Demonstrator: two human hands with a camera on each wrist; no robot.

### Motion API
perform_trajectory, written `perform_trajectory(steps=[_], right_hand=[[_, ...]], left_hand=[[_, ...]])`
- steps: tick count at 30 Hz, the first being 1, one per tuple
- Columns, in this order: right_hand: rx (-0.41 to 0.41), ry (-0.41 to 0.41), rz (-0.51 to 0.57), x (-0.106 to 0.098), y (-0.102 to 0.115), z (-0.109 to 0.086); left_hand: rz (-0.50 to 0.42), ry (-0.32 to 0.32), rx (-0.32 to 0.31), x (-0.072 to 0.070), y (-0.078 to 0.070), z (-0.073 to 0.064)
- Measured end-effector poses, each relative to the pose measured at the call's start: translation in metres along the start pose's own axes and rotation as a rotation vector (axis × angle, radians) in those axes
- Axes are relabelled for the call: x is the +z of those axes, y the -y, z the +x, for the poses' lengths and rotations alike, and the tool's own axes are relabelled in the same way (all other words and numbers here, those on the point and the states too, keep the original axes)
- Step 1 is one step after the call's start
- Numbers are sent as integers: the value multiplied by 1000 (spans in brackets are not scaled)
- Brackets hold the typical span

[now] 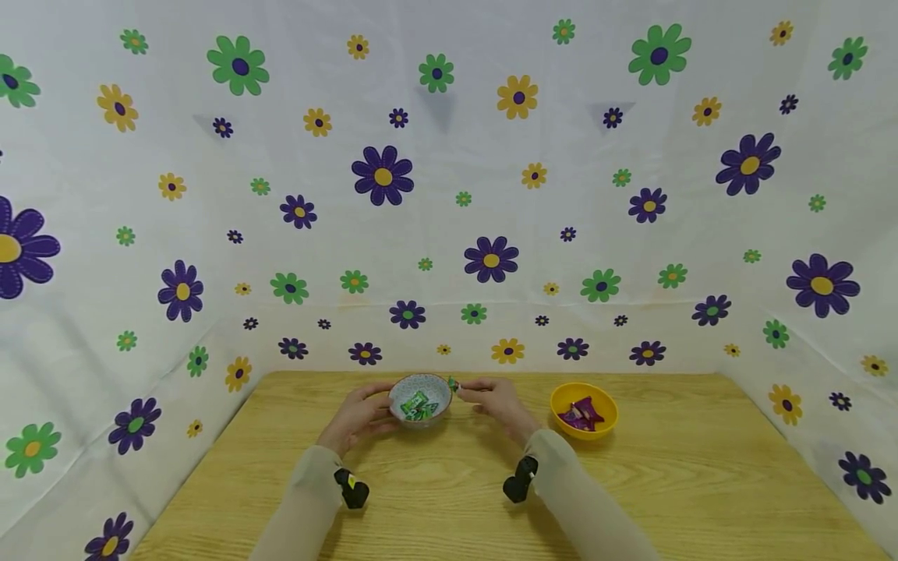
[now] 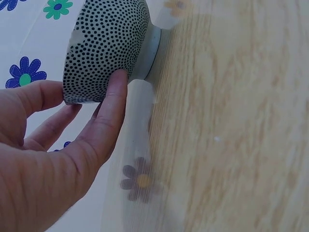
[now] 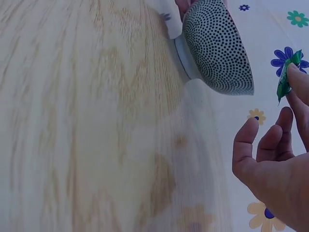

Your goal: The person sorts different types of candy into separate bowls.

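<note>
A speckled bowl (image 1: 397,399) with black dots on its outer wall stands on the table, and several green-wrapped candies (image 1: 418,407) lie in it. My left hand (image 1: 359,414) holds this bowl at its left side. In the left wrist view, the thumb (image 2: 116,92) lies against the dotted wall while other fingers reach the rim. Just right of the bowl, my right hand (image 1: 500,403) pinches a green-wrapped candy (image 3: 286,79) between thumb and index finger, at about rim height. The other fingers of that hand are loosely bent, apart from the bowl.
To the right of my right hand, a yellow bowl (image 1: 609,421) holds several purple-wrapped candies (image 1: 582,414). Both bowls stand on a wooden table (image 1: 449,483). A white cloth (image 1: 435,234) with printed flowers hangs behind the table and along both sides.
</note>
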State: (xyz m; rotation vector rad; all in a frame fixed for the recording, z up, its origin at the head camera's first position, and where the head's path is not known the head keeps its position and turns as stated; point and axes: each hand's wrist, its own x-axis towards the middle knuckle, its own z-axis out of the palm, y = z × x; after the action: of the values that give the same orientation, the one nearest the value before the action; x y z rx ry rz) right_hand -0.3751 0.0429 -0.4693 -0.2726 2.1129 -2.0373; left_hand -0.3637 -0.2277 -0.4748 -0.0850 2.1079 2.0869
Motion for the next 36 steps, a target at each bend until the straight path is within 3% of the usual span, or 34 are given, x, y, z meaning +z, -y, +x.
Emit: perform_trajectory(steps=[7,18,25,36], right_hand=[[-3,1,89,15,2,4],[-22,-39,111,34,7,8],[-48,-81,72,45,33,-16],[-33,-155,92,48,10,8]], left_hand=[[-3,4,-1,0,1,0],[6,6,9,1,-1,-2],[4,0,14,0,1,1],[6,-4,13,-1,1,1]])
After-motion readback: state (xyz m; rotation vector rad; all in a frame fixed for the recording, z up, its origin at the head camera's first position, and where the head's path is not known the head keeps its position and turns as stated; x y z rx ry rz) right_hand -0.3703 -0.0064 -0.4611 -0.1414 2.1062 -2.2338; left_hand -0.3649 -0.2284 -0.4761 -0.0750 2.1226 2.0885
